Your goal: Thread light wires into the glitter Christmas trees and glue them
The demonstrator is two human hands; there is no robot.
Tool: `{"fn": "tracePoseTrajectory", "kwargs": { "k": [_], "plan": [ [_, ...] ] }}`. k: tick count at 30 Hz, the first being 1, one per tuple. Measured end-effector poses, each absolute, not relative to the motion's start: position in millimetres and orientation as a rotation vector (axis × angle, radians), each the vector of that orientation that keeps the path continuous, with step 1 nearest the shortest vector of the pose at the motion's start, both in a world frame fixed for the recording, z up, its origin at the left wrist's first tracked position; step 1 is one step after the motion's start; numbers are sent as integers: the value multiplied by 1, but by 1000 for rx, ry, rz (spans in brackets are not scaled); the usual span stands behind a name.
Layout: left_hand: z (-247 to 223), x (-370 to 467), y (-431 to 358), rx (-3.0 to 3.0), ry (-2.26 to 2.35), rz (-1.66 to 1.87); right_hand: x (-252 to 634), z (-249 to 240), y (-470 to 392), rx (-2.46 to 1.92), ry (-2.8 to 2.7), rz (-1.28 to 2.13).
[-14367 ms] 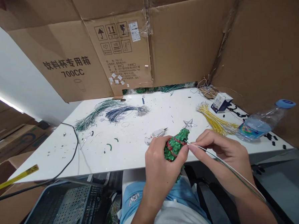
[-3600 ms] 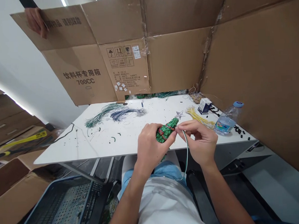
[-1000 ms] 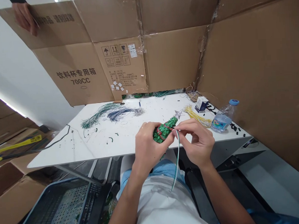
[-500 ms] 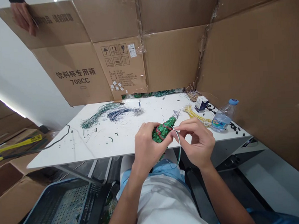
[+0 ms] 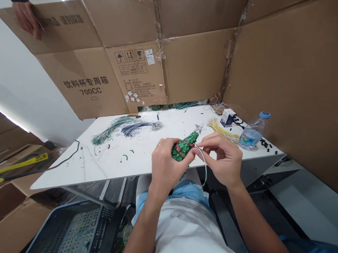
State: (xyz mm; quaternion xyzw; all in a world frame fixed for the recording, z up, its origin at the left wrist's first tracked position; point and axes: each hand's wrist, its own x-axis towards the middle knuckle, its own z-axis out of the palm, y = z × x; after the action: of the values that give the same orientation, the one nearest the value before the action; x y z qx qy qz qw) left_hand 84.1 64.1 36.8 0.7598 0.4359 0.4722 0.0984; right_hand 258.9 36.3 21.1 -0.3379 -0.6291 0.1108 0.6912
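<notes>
A small green Christmas tree ornament (image 5: 184,146) with red trim and a clear star (image 5: 199,129) at its tip lies tilted in my left hand (image 5: 166,162). The fingers of that hand are wrapped round its lower part. My right hand (image 5: 223,157) pinches a thin white-and-green wire (image 5: 204,166) against the side of the tree near its upper half. The wire's loose length hangs in a curve below the fingertips. Both thumbs almost meet at the tree, and the exact spot where the wire meets it is partly hidden.
On the white table (image 5: 148,157) lie green wires (image 5: 112,129), blue wires (image 5: 137,127) and yellow wires (image 5: 221,130). A water bottle (image 5: 251,131) and small box (image 5: 228,117) stand right. Cardboard (image 5: 197,68) walls the back. Another person's hand (image 5: 26,18) grips its top. A crate (image 5: 58,234) sits lower left.
The hanging part of the wire has swung slightly to the right. Both hands keep nearly the same place on the tree.
</notes>
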Motion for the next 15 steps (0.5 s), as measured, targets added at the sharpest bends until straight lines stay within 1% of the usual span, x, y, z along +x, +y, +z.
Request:
{"fn": "tracePoseTrajectory", "kwargs": {
  "k": [3,11,15],
  "plan": [
    [38,86,63,2247,1256,1420,257,22,36,-751,-1393,214],
    [37,85,65,2255,1292,1386,259,25,32,-823,-1397,349],
    [37,85,64,2252,1263,1392,261,28,28,-801,-1426,283]
  ]
}}
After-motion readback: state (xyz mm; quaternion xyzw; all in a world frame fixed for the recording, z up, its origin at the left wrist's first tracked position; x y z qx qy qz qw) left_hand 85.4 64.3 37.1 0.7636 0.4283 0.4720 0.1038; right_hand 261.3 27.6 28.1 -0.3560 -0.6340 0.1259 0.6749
